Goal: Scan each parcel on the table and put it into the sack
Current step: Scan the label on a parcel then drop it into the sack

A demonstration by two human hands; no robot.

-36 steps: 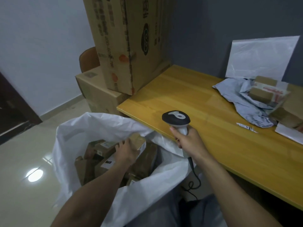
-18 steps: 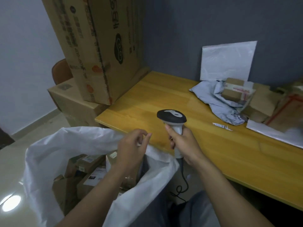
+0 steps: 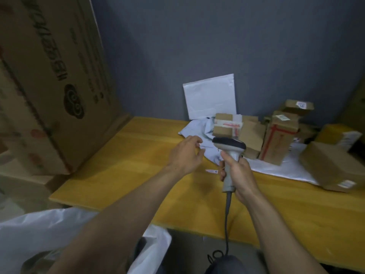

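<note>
While the right hand point(image 3: 240, 175) grips the scanner point(image 3: 230, 147), the left hand's point(image 3: 184, 157) fingers point(image 3: 194, 140) hover spread beside the mailer point(image 3: 205, 133)

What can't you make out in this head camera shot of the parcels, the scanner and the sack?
- Contents of the sack: head view, cut off by the bottom edge and hidden by the left forearm.
- Label on the right-hand box: head view, too small and blurred to read.
- Window of the scanner: head view, faces away from the camera.
- Part of the grey mailer: head view, behind the left hand and scanner.
</note>
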